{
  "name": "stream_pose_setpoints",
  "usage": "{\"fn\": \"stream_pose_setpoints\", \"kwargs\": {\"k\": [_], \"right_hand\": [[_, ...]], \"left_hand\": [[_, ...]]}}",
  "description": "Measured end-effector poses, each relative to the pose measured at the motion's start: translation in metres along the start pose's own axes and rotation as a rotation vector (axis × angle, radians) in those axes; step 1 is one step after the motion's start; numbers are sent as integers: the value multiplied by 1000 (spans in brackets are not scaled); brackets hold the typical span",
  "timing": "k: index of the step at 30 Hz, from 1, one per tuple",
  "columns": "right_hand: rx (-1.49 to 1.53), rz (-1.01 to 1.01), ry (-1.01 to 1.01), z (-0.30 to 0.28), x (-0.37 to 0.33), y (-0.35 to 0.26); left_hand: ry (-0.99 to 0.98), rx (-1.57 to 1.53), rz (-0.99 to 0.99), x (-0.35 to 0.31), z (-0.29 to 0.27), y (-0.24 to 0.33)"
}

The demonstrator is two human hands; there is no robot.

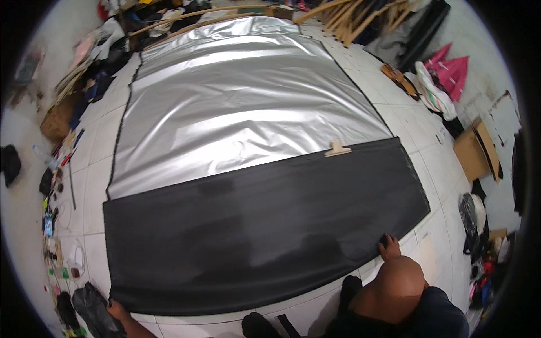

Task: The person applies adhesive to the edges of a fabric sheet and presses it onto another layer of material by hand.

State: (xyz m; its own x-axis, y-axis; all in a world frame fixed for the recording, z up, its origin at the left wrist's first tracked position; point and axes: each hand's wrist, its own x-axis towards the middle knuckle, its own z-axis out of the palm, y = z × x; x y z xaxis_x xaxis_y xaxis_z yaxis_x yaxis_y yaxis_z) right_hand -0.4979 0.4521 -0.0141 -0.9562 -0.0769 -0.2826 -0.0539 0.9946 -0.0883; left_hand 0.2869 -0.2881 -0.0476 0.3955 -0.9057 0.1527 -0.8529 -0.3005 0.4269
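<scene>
A large sheet [236, 112] lies spread on the floor, its silver face up at the far part. The near part is folded over and shows a black side [265, 225]. My left hand [116, 310] is closed at the near left corner of the black fold; its fingers are partly hidden. At the near right edge, my right hand [389, 248] grips the black sheet, with a little dark material bunched at the fingertips. A beige T-shaped tool [338, 149] rests on the far edge of the fold, right of the middle.
White floor tiles [93, 194] surround the sheet. A dark plastic bag [90, 304] is beside my left hand. Small items and a bottle [42, 155] line the left wall. Wooden sticks [344, 25] lie at the back; a cardboard box [472, 153] stands at the right.
</scene>
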Motion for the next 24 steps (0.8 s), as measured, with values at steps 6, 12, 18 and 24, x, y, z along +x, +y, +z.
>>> {"fn": "stream_pose_setpoints", "kwargs": {"k": [6,12,18,24], "right_hand": [[-10,-274,407,1,-5,-19],[19,-670,92,-9,-32,-117],[-50,-586,72,13,-4,-71],[33,123,254,-4,113,80]], "left_hand": [[68,351,500,-100,27,66],[-579,362,1062,-406,-17,241],[-515,321,1018,-429,2,226],[-529,397,1033,-422,9,225]]}}
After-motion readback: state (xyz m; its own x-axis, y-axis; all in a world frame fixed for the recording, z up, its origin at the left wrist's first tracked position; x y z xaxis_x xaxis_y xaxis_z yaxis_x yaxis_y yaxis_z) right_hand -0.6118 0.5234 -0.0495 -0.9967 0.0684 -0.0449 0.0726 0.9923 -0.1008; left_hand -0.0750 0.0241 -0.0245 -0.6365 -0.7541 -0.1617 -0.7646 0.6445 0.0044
